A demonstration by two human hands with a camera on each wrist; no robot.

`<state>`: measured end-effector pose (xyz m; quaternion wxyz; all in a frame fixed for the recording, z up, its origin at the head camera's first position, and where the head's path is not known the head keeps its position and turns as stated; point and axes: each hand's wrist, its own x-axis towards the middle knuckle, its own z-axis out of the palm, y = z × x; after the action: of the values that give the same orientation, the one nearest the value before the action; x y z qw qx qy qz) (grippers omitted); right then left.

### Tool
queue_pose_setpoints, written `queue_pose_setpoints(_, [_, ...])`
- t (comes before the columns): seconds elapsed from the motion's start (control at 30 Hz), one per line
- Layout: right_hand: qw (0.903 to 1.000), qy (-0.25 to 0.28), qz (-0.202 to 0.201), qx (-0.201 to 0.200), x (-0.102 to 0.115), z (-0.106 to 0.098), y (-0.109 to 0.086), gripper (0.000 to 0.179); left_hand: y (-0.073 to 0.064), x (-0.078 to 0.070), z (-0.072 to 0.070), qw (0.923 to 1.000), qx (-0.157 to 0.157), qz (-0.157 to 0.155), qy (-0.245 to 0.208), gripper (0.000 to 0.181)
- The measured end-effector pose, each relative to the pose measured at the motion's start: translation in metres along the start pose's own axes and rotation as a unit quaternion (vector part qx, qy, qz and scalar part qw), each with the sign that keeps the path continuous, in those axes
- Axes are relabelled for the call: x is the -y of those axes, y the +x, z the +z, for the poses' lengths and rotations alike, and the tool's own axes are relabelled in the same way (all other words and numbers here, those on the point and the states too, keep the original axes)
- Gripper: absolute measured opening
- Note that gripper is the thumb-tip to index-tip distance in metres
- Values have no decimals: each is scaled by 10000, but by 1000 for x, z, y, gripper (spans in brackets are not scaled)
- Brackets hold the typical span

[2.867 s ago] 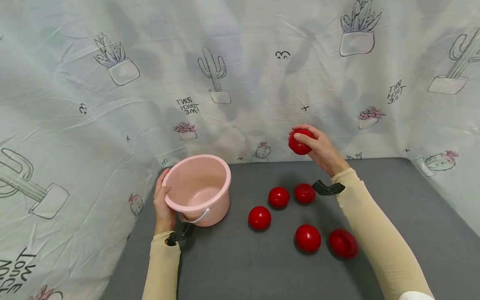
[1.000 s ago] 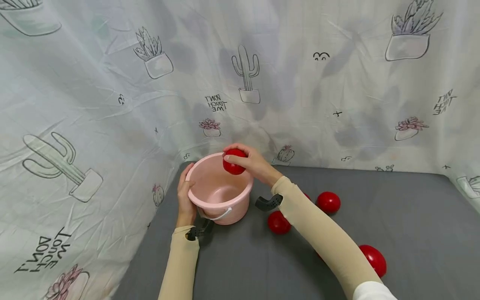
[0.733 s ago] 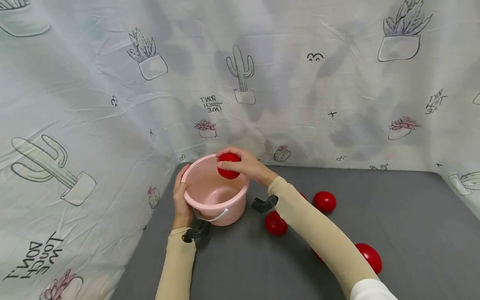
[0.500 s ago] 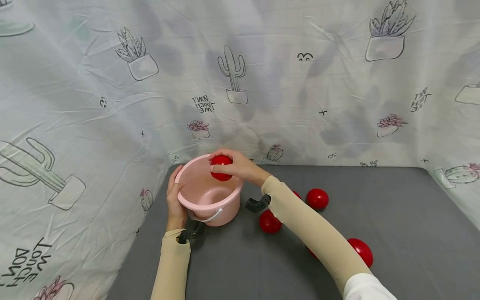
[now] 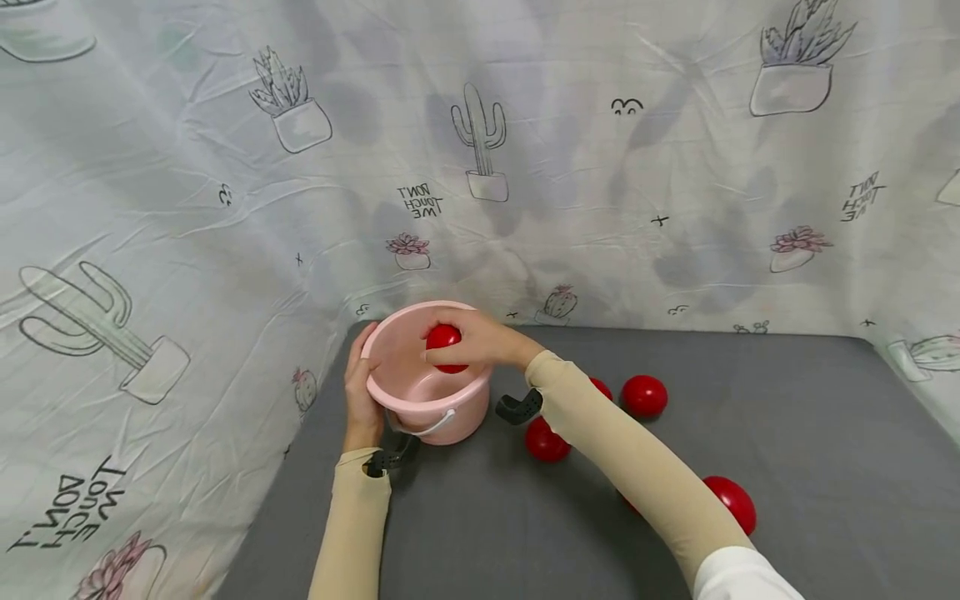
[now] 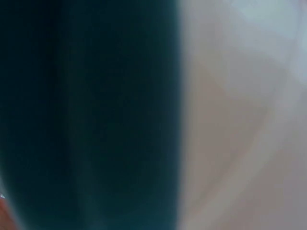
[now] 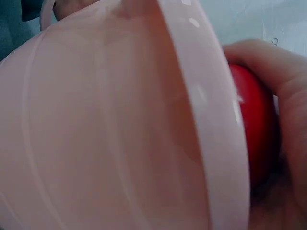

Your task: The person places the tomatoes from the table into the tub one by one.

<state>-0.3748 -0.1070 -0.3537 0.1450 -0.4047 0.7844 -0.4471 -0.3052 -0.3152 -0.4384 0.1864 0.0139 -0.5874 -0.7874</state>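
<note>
A pink bucket (image 5: 459, 421) with a white handle stands on the grey table, mouth tilted up towards the head camera. My left hand (image 5: 362, 398) grips its left rim, thumb over the edge and fingers outside. My right hand (image 5: 486, 337) reaches over the right rim, pinching a shiny red ball (image 5: 444, 346) between thumb and fingers inside the bucket's mouth. In the right wrist view the red ball (image 7: 259, 127) shows behind the bucket's rim (image 7: 211, 110), with my right hand (image 7: 290, 100) curled round it. The left wrist view is mostly a dark blur beside a pale wall.
Several more red balls lie on the grey table: one ball (image 5: 546, 440) near the bucket, another ball (image 5: 644, 396) farther right, and one ball (image 5: 733, 502) beside my right sleeve (image 5: 630, 467), which partly covers some. A cactus-print curtain (image 5: 570, 167) hangs behind and at left.
My right hand carried the red ball leftwards from above the table's back to the bucket, then lowered it into the mouth. My left hand keeps its grip on the rim.
</note>
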Motion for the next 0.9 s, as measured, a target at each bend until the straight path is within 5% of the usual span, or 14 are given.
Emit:
queue_pose_setpoints(0.17, [9989,-315,-85,351,0,1,1,36,1,1,1,10000,9,-8,77,60])
queue_pose_setpoints(0.4, [9936,-357,377,1001,4,-7,7,36,2,1,1,10000,24,26,71,60])
queue_pose_setpoints(0.63, [9738,-430,611,2149,9,-13,22,34,3,1,0,9999,-29,-37,117,61])
queue_pose_setpoints(0.9, [9459,646,1275,2914,-1,-12,39,23,1,2,0,10000,-12,-4,44,62])
